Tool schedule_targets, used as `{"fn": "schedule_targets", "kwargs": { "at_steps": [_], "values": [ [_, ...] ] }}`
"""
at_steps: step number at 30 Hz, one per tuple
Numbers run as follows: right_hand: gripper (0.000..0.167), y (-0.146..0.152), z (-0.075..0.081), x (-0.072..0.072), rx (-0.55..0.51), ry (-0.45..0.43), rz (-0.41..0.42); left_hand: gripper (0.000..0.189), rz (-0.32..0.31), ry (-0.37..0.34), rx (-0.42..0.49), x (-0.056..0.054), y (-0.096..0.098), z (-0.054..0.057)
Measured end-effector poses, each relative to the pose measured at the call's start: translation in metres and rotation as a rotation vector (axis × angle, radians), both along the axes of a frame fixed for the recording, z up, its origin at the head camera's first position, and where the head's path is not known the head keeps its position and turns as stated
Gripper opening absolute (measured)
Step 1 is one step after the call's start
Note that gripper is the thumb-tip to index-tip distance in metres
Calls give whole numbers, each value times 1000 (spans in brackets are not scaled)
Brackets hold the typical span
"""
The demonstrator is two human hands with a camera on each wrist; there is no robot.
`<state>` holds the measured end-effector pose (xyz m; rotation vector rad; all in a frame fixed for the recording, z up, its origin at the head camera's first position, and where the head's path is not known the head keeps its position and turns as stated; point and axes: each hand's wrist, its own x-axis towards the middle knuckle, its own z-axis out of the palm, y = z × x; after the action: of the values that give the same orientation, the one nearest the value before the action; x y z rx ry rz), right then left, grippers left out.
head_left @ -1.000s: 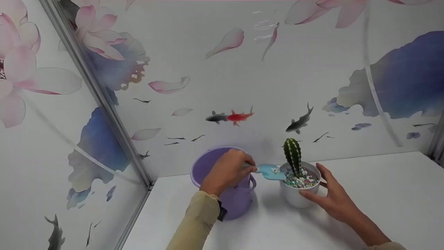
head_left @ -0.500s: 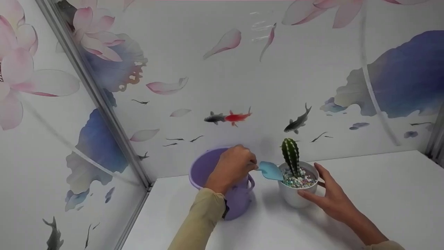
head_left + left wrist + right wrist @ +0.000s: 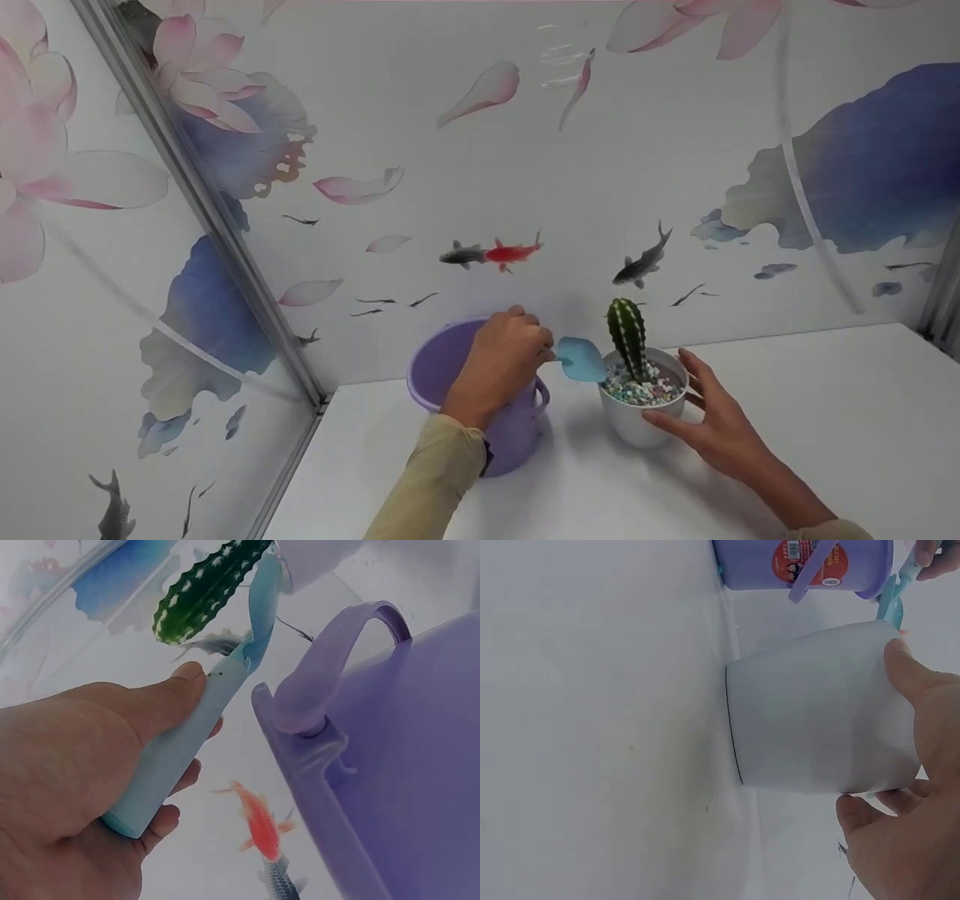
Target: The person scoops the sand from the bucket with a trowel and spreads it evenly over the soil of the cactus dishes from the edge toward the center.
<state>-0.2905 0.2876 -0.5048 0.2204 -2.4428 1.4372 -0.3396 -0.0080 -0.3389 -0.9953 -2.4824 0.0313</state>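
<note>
My left hand grips the handle of a light-blue toy shovel. In the left wrist view the thumb lies along the shovel handle. The tilted blade has its tip at the left rim of a white flowerpot; no pebbles show on it. A ribbed green cactus stands in the pot among multicoloured pebbles. On the pot's right side, my right hand holds it, thumb at the front near the rim and fingers round the far side. The pot stands on the white table.
A purple bucket stands left of the pot, partly hidden under my left forearm. Its raised handle shows close to the shovel in the left wrist view. Behind the table rises a wall printed with fish and lotus; a metal-edged side panel borders the left.
The shovel blade has tipped over from nearly level, and the pebbles it carried are gone from it. It has drawn back slightly left. The right hand stays on the pot.
</note>
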Motion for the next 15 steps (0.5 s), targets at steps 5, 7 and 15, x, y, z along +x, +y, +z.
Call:
{"fn": "schedule_targets", "kwargs": {
  "at_steps": [5, 7, 15],
  "values": [
    [119, -2, -1, 1, 11, 50, -11, 10, 0, -6, 65, 2, -9, -1],
    [118, -2, -1, 0, 11, 54, -14, 9, -7, -11, 96, 2, -13, -1],
    [119, 7, -2, -4, -16, -13, -8, 14, -3, -133, 253, 4, -36, -2]
  ]
}}
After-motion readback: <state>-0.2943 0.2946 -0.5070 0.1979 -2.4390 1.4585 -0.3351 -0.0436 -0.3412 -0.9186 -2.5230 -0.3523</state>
